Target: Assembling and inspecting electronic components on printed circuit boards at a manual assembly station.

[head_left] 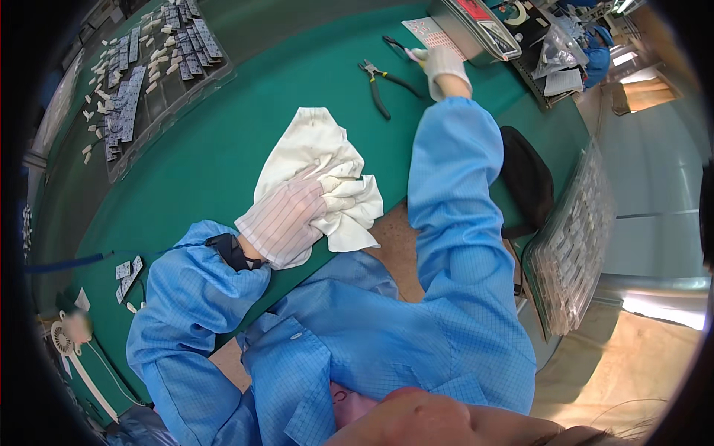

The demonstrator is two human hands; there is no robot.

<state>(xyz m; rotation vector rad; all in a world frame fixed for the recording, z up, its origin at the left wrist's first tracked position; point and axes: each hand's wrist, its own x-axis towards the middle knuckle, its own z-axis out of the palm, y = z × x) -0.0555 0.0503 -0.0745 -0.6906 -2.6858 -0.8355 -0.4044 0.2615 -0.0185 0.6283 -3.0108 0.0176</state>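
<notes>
My left hand (286, 221), in a white striped glove with a dark band at the wrist, rests on a crumpled white cloth (301, 152). Its fingers are curled into the folds, bunching part of the cloth. Far off to the right, my right hand (442, 67), also in a white glove, is closed round a slim tool with a dark tip (394, 43); its exact kind is too small to make out. Just left of that hand, diagonal cutters (381, 74) with dark green handles lie spread on the green mat (223, 149).
At the far left, a clear tray (171, 111) holds several circuit strips and white connectors. Small boards (129, 279) and a white fan (63, 337) lie near the left edge. A lidded metal box (476, 33) stands at the far right, and a stack of clear trays (569, 245) leans at right.
</notes>
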